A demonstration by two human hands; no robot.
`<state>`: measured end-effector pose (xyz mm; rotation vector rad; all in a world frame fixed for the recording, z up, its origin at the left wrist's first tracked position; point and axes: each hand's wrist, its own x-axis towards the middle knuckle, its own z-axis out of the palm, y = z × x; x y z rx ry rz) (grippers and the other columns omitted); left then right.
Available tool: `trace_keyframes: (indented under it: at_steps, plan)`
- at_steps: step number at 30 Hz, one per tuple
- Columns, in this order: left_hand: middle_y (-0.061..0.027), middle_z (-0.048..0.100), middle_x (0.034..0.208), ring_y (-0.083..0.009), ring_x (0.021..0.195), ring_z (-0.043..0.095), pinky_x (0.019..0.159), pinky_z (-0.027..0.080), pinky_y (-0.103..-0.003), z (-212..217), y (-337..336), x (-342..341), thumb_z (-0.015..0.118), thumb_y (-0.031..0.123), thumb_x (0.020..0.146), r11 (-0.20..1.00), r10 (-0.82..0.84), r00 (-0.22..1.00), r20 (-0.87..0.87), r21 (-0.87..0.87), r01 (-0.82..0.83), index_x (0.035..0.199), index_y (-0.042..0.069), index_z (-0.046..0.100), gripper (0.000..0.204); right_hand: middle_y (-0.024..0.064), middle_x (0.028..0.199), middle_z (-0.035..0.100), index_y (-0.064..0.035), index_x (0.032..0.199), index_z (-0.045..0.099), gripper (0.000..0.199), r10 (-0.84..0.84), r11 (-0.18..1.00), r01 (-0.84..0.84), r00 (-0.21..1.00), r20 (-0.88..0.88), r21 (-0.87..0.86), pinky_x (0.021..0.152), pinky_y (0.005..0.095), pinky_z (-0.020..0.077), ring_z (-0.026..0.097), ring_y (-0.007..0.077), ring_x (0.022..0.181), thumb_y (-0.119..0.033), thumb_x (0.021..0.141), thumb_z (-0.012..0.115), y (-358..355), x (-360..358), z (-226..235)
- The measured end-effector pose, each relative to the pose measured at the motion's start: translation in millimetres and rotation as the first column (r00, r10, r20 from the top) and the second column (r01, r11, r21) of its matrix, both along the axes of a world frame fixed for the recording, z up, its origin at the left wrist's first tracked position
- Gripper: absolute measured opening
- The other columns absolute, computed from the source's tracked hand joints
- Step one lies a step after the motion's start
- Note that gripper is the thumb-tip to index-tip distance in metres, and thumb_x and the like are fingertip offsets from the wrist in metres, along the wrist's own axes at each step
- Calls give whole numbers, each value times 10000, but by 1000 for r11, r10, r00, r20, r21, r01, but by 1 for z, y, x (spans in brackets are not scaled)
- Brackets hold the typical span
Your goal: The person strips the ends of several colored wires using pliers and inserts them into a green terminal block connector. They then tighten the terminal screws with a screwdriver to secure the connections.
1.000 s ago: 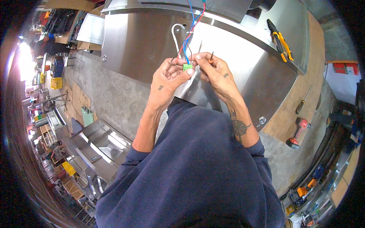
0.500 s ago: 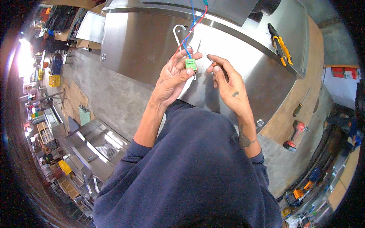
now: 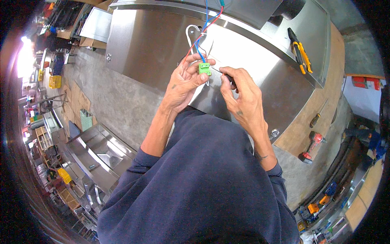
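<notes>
Between the thumb and fingers of my left hand [image 3: 185, 83] is a green terminal block connector [image 3: 204, 69]. Blue wires [image 3: 199, 45] and a red wire [image 3: 211, 25] run down to it from the top of the view. My right hand [image 3: 243, 91] is closed round the dark handle of a small screwdriver [image 3: 230, 78]. Its thin shaft points left toward the connector's right side; whether the tip touches cannot be made out. A white cable [image 3: 187, 35] loops behind my left hand, over the steel panel.
Below my hands lies a brushed steel panel [image 3: 150, 44]. Yellow-and-black pliers [image 3: 300, 52] rest on steel at the upper right. A second screwdriver [image 3: 318, 115] and a red power drill [image 3: 313, 147] lie on the wooden board [image 3: 292, 136] at right. A steel sink unit [image 3: 99, 152] stands lower left.
My right hand has turned, and its fingers have closed further round the screwdriver, whose shaft now points at the connector. My left hand stays nearly still with the connector.
</notes>
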<state>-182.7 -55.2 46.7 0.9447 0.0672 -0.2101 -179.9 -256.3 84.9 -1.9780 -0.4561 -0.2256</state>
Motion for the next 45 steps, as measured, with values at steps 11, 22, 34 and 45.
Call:
trace_keyframes:
  at_steps: [11,22,34,45]
  plan:
    - [-210,691,1338,-222,1226,667,1078,534,-359,5,-2,-2,837,28,897,993,22,999,-33,120,-18,1380,21,544,565,130,924,667,-14,1115,702,249,-14,990,40,982,188,-134,746,409,536,662,302,838,31,872,738,1,2,5]
    - [-221,720,1280,-226,1176,693,1041,578,-377,20,-9,-3,848,5,885,941,79,997,26,329,-83,1258,-30,607,445,134,951,575,-26,1179,668,285,49,922,38,976,211,-386,806,438,508,595,318,903,-12,900,723,-4,3,11]
    - [-227,735,1251,-231,1152,712,1001,596,-364,20,-5,-4,846,-3,884,929,89,996,2,362,-84,1265,-41,620,445,136,976,566,-15,1116,621,246,269,847,-113,934,235,-520,872,444,507,588,321,944,-50,885,701,-13,17,22]
    - [-196,747,1248,-200,1129,710,934,587,-333,16,-1,-10,832,8,904,920,104,995,-4,380,-95,1247,-21,630,400,125,944,576,-29,1044,615,209,252,890,-123,935,249,-439,816,449,510,594,321,917,-74,880,737,-7,25,18]
